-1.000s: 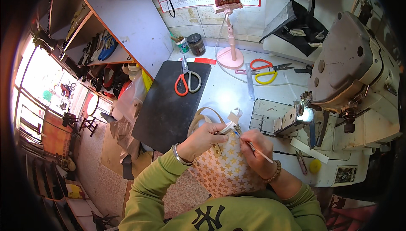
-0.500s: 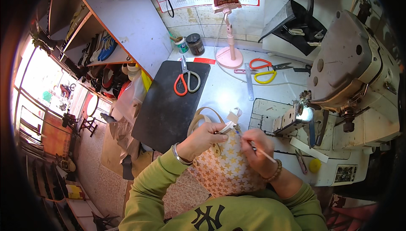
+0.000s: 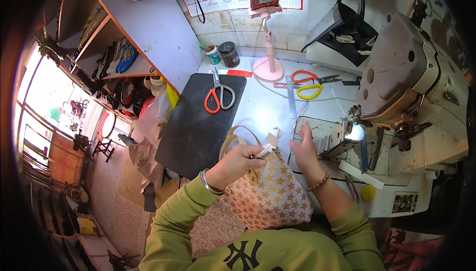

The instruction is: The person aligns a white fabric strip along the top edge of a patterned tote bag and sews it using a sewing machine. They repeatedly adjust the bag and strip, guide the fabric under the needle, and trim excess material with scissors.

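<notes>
Pinched in the left hand is the bag strap; the right hand, open, rests just beside it. Likely mid-repair on the strap, calling next for steady feeding toward the sewing machine.

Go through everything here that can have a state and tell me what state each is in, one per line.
Left hand: closed, pinching the white strap end at the bag's top.
Right hand: open, fingers spread, resting by the bag.
Star-patterned bag: lying on the lap, handle up.
Sewing machine lamp: lit.
Orange-handled scissors: closed, lying on the black mat.
Red-and-yellow scissors: slightly open, lying flat.
Dark jar: lid on.
</notes>
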Demonstrator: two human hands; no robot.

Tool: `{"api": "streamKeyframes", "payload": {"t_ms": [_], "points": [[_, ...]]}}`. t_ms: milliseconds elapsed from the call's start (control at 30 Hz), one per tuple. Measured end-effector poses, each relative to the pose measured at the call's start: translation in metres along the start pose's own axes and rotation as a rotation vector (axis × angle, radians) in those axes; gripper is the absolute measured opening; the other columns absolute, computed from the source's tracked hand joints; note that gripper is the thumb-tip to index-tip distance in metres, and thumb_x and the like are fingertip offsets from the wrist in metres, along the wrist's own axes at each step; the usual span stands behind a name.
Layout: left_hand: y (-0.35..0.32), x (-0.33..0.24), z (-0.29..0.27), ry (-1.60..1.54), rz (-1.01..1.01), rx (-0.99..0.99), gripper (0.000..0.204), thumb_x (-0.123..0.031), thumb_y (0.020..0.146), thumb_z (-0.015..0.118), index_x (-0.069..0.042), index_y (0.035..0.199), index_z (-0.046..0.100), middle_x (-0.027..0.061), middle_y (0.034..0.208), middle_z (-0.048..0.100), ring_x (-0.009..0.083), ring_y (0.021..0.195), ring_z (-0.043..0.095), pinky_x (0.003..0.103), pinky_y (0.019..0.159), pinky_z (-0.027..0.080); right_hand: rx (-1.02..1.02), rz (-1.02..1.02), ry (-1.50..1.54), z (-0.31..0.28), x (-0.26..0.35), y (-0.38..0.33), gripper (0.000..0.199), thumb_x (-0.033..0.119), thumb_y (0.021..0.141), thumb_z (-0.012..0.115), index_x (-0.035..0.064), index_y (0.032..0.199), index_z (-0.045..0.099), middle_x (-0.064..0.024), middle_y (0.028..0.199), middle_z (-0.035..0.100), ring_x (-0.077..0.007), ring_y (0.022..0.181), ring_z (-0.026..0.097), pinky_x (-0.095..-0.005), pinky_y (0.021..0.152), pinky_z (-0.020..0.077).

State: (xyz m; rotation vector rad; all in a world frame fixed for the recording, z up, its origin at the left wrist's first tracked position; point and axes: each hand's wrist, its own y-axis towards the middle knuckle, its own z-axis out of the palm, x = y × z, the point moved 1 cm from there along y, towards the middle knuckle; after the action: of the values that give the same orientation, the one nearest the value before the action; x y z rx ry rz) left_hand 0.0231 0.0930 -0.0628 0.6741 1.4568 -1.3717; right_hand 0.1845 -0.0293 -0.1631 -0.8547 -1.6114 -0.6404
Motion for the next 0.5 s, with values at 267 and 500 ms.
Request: {"api": "streamKeyframes", "payload": {"t_ms": [267, 500], "points": [[-0.005, -0.009, 0.011, 0.103, 0.062, 0.021, 0.025, 0.003, 0.089, 0.056, 0.003, 0.113, 0.062, -0.0019, 0.092, 0.061, 0.0049, 0.082, 0.051, 0.023, 0.075, 0.043, 0.415, -0.521, 0.038, -0.033, 0.071, -0.030, 0.066, 0.013, 0.081, 0.068, 0.0013, 0.138, 0.037, -0.0165, 0.139, 0.042, -0.0278, 0.129, 0.041, -0.0370, 0.108, 0.0313], [-0.010, -0.010, 0.012, 0.114, 0.090, 0.026, 0.022, 0.001, 0.085, 0.059, 0.003, 0.106, 0.064, -0.0026, 0.085, 0.057, 0.0042, 0.077, 0.049, 0.022, 0.067, 0.041, 0.826, -0.576, -0.268, -0.031, 0.119, -0.010, 0.053, 0.003, 0.077, 0.069, 0.0069, 0.126, 0.050, -0.0087, 0.113, 0.054, -0.0213, 0.109, 0.052, -0.0328, 0.096, 0.0399]]}}
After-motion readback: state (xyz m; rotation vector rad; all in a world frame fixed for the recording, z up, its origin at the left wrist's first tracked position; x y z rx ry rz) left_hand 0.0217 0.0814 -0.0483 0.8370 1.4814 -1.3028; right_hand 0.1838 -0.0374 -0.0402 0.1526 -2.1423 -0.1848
